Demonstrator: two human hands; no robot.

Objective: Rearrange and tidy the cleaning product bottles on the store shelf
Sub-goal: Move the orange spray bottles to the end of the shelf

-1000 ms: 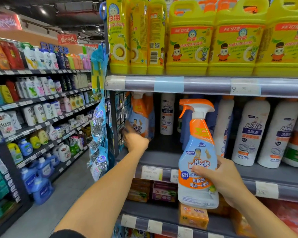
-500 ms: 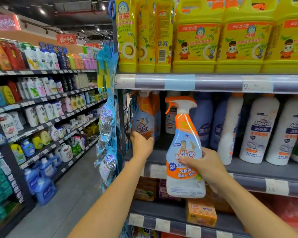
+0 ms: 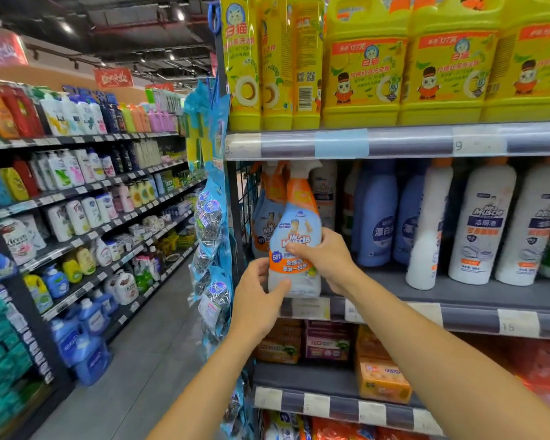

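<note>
An orange-topped spray bottle [image 3: 296, 217] with a blue and orange label stands at the front left of the grey middle shelf [image 3: 458, 293]. My right hand [image 3: 327, 258] grips its label from the right. My left hand [image 3: 261, 296] holds its lower left side. A second spray bottle [image 3: 267, 214] of the same kind stands right behind it, partly hidden. To the right stand blue bottles [image 3: 378, 217] and white bottles [image 3: 483, 223].
Yellow detergent jugs [image 3: 362, 68] fill the shelf above. Boxed soaps [image 3: 381, 376] lie on the shelf below. Packets of scourers [image 3: 210, 217] hang on the shelf end at the left. Across the aisle stands another rack of bottles [image 3: 77, 198].
My right hand has carried the spray bottle left and back onto the shelf front, before the other spray bottle. My left hand came off the rear bottle and took the front one's base.
</note>
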